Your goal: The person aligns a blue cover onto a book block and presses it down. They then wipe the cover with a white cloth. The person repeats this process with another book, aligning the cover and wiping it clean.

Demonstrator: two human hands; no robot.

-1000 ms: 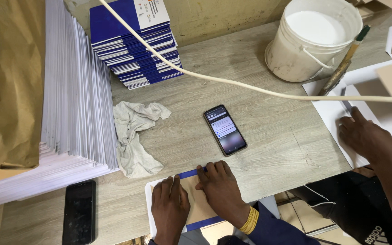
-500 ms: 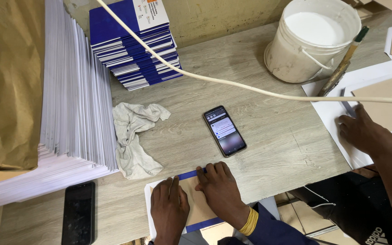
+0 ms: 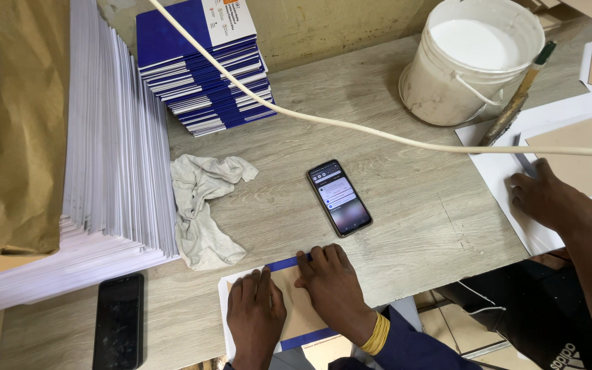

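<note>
My left hand lies flat on a brown board with a blue edge, at the near edge of the wooden table. My right hand presses beside it, fingertips on the blue strip along the board's far edge. Both palms face down; neither grasps the board. A lit phone lies just beyond my right hand.
A crumpled white rag, a dark phone, tall white paper stack, blue booklets, white glue bucket with brush, a white cable. Another person's hand rests on white sheets at right.
My hands stay pressed on the board. The other person's hand at the right has shifted slightly on the sheets.
</note>
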